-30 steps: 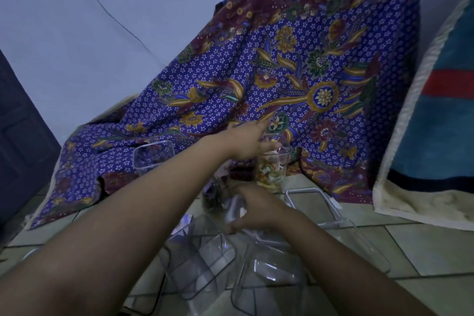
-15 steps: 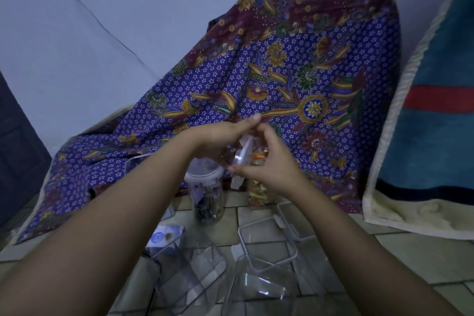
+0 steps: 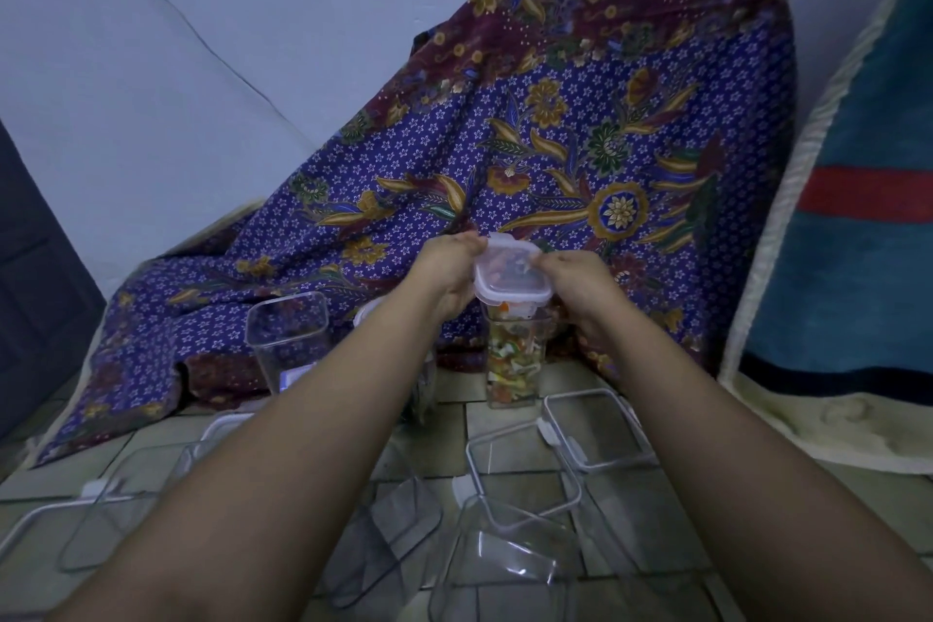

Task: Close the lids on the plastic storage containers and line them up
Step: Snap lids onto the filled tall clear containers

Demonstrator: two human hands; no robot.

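A tall clear container [image 3: 511, 359] filled with colourful pieces stands on the tiled floor near the cloth. A square clear lid [image 3: 510, 275] sits tilted on its top. My left hand [image 3: 449, 273] grips the lid's left edge and my right hand [image 3: 580, 283] grips its right edge. An empty tall container [image 3: 288, 336] stands open to the left. Another container with a white lid [image 3: 364, 316] is mostly hidden behind my left forearm. Two loose lids [image 3: 598, 429] [image 3: 522, 482] lie on the floor at the right.
Empty clear containers lie on their sides near me [image 3: 505, 566] [image 3: 389, 540] [image 3: 126, 505]. A blue floral cloth [image 3: 505, 141] drapes over something against the wall. A teal and red blanket [image 3: 858, 217] leans at the right. A dark door [image 3: 30, 278] is at the left.
The lid, held upright between both hands half a second ago, now lies on top of the filled container. A second ago my right hand was low among the lids on the floor.
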